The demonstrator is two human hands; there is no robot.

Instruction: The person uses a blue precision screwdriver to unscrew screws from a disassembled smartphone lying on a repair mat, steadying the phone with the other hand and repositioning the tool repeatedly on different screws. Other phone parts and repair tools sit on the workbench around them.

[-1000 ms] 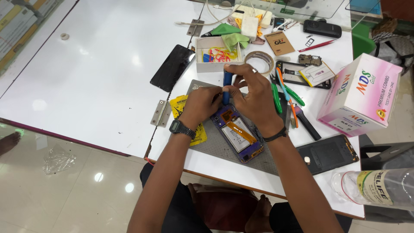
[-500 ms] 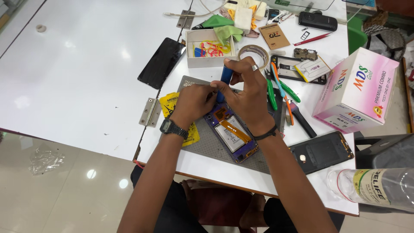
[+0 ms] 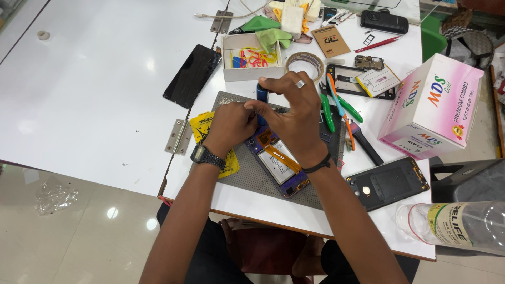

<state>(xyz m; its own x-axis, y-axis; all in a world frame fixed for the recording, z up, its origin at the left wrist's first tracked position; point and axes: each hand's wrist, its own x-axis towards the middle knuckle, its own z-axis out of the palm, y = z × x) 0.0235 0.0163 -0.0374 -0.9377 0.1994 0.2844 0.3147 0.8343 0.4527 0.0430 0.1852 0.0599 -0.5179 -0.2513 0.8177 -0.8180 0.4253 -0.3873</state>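
On the grey work mat (image 3: 247,176), the left hand (image 3: 231,123) steadies the opened phone (image 3: 279,163) while the right hand's (image 3: 294,113) fingers grasp a blue screwdriver (image 3: 262,93) upright at its top end. Likely unscrewing; next needs steady downward twisting.

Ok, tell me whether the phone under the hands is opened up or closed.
Opened: the phone shows its battery and orange flex cable, and a separate back cover lies beside it.

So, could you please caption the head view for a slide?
Both hands, left and right, grip a blue-handled tool over an opened purple phone on a grey mat.
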